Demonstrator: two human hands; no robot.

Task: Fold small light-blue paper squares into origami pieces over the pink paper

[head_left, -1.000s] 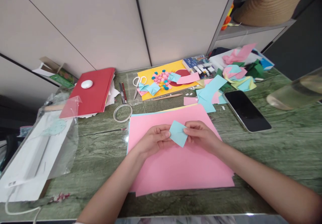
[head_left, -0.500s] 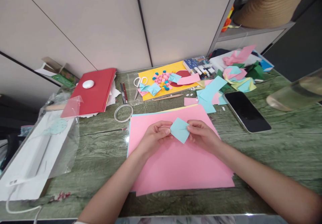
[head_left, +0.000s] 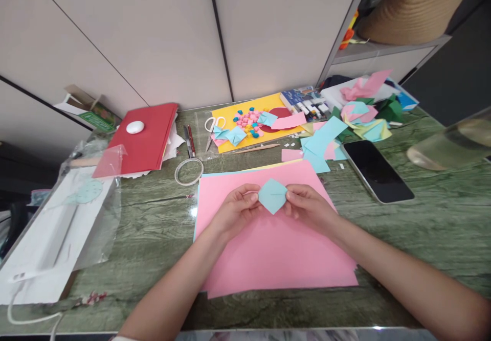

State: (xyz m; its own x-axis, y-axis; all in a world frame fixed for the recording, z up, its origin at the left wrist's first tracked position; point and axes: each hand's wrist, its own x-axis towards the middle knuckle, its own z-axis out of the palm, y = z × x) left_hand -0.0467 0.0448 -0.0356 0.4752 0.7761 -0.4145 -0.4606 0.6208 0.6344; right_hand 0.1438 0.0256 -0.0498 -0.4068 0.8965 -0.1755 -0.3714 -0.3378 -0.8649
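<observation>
A small light-blue square of folded paper [head_left: 272, 196] is held up cornerwise, with a crease or slit running across its middle. My left hand [head_left: 241, 207] pinches its left corner between thumb and fingers. Its right corner is gripped the same way by my right hand [head_left: 307, 204]. Both hands are just above a stack of large pink paper sheets [head_left: 276, 259], whose back edge shows blue and yellow sheets beneath.
Behind the stack lie scissors [head_left: 210, 126], a wooden stick [head_left: 257, 148], a yellow sheet [head_left: 226, 113] with small paper pieces, and a tape roll [head_left: 189, 171]. A phone [head_left: 378, 171] and paper scraps [head_left: 324, 139] are on the right, a red folder [head_left: 146, 152] on the left.
The blue paper square has turned slightly, so its crease and side corners now lie nearly level. Both hands keep their hold on it and have barely moved.
</observation>
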